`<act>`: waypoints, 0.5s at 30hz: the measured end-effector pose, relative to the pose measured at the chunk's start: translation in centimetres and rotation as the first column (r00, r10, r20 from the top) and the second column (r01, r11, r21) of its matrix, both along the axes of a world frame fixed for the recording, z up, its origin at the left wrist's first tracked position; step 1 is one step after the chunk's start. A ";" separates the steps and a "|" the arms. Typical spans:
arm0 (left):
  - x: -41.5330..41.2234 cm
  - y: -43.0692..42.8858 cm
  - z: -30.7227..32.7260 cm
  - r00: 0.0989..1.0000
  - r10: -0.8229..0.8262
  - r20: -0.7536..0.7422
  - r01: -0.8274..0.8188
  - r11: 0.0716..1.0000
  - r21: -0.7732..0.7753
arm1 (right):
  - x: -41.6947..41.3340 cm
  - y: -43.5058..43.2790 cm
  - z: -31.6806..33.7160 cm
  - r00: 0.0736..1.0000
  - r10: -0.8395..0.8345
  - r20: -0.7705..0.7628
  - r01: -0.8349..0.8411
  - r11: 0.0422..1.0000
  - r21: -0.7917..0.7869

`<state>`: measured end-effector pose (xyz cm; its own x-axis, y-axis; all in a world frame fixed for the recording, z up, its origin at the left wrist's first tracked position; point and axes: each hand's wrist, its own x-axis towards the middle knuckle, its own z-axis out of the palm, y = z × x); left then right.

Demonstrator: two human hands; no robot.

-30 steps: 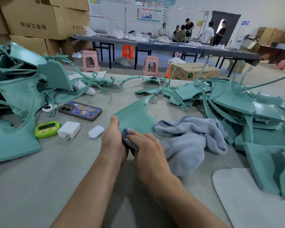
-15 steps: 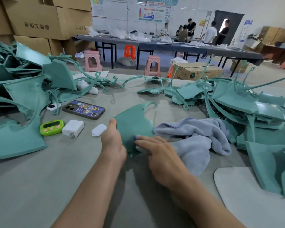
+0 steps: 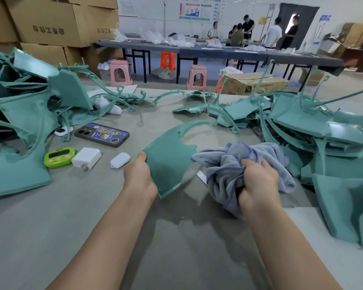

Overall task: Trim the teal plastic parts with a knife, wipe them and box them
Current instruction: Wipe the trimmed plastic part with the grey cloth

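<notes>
Grey table [image 3: 50, 227], near its middle: my left hand [image 3: 137, 176] pinches the part [image 3: 168, 162] by its left edge, thumb on top, with its long axis pointing toward the far edge. My right hand [image 3: 258, 181] is clenched round the bunched cloth [image 3: 235, 164] just right of the part, not touching it; I judge the wipe must travel leftward.
</notes>
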<state>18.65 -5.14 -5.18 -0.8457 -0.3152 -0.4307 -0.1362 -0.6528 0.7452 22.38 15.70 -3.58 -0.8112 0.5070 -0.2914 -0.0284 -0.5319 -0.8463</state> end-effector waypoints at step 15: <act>0.8 -3.6 0.4 0.866 0.239 -0.439 -0.500 0.382 -0.777 | -0.3 2.2 -0.7 0.934 0.250 0.255 -0.303 0.178 0.936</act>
